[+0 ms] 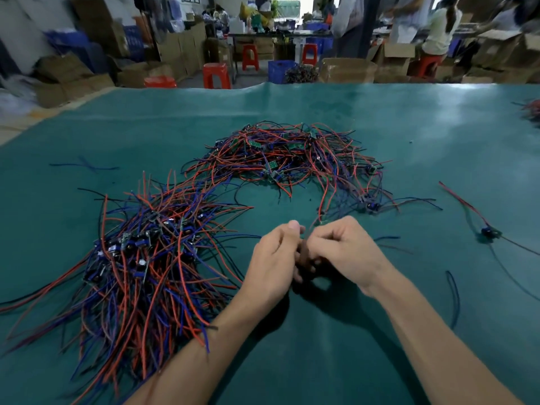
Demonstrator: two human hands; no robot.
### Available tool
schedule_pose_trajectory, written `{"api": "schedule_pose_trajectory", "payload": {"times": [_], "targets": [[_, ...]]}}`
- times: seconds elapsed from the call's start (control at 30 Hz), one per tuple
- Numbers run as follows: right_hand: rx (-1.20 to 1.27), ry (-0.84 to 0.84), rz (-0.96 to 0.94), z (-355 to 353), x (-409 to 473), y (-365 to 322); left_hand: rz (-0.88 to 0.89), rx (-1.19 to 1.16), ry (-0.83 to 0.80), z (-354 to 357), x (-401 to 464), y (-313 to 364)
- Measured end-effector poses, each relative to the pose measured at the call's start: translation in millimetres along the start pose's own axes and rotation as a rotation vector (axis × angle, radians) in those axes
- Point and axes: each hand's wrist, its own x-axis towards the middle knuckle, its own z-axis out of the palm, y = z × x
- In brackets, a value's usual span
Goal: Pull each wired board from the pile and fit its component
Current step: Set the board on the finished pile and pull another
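Two tangles of small boards with red, blue and black wires lie on the green table mat (321, 118): a far pile (292, 159) in the middle and a near pile (146, 258) at the left. My left hand (274, 261) and my right hand (344, 249) meet in front of me, fingers curled together around a small dark wired board that is mostly hidden between them. Thin wires (318, 217) rise from the hands toward the far pile.
A single wired board (488, 231) lies apart at the right, with a loose blue wire (454, 296) nearer me. More wires show at the far right edge (531, 109). Beyond the table stand red stools (216, 74), cardboard boxes and people at benches.
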Motion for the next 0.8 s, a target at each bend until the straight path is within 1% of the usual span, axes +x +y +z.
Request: {"api": "schedule_pose_trajectory", "payload": {"times": [0.03, 0.1, 0.13, 0.17, 0.2, 0.23, 0.3, 0.33, 0.37, 0.43, 0.5, 0.57, 0.63, 0.7, 0.73, 0.8], "targets": [[-0.027, -0.066, 0.002, 2.9, -1.6, 0.2, 0.019, 0.031, 0.007, -0.6, 0.8, -0.1], [-0.099, -0.144, 0.012, 1.8, -3.2, 2.2, 0.023, 0.009, -0.006, 0.2, 0.8, -0.1], [-0.133, -0.144, 0.024, -1.3, -2.3, 2.5, 0.008, -0.005, -0.015, 1.5, 1.0, -1.0], [-0.156, -0.105, 0.040, -5.2, -0.8, 2.5, -0.011, -0.002, -0.022, 3.8, 2.3, -2.4], [-0.172, -0.026, 0.052, -9.5, 1.1, 5.0, -0.034, 0.012, -0.021, 7.5, 2.8, -3.3], [-0.222, 0.094, 0.058, -14.9, 3.4, 8.9, -0.050, 0.018, -0.007, 11.9, 3.5, -4.4], [-0.405, 0.363, 0.070, -24.5, 6.1, 16.2, -0.057, 0.035, 0.045, 20.2, 4.0, -5.0], [-0.462, 0.415, 0.083, -27.1, 6.2, 18.1, -0.036, 0.075, 0.072, 22.4, 3.9, -4.1], [-0.494, 0.387, 0.101, -27.8, 5.7, 17.9, -0.005, 0.108, 0.089, 23.2, 4.3, -4.0], [-0.534, 0.252, 0.120, -23.8, 4.3, 18.1, 0.029, 0.081, 0.105, 20.3, 4.1, -5.5], [-0.536, 0.233, 0.092, -20.4, 3.5, 17.9, 0.038, 0.044, 0.103, 17.0, 3.8, -4.2], [-0.472, 0.298, 0.041, -20.4, 6.8, 19.0, 0.065, 0.067, 0.089, 17.0, 4.1, -2.1], [-0.244, 0.348, 0.063, -19.2, 8.8, 18.0, 0.073, 0.042, 0.077, 17.8, 3.1, 0.6], [0.045, 0.352, 0.117, -16.8, 10.2, 15.4, 0.071, -0.019, 0.098, 17.6, 3.1, 0.9], [0.143, 0.346, 0.136, -15.3, 10.4, 14.7, 0.069, -0.028, 0.124, 16.6, 2.8, 1.4], [0.243, 0.318, 0.158, -12.5, 10.1, 14.5, 0.051, -0.071, 0.184, 15.5, 4.2, 1.0]]}}
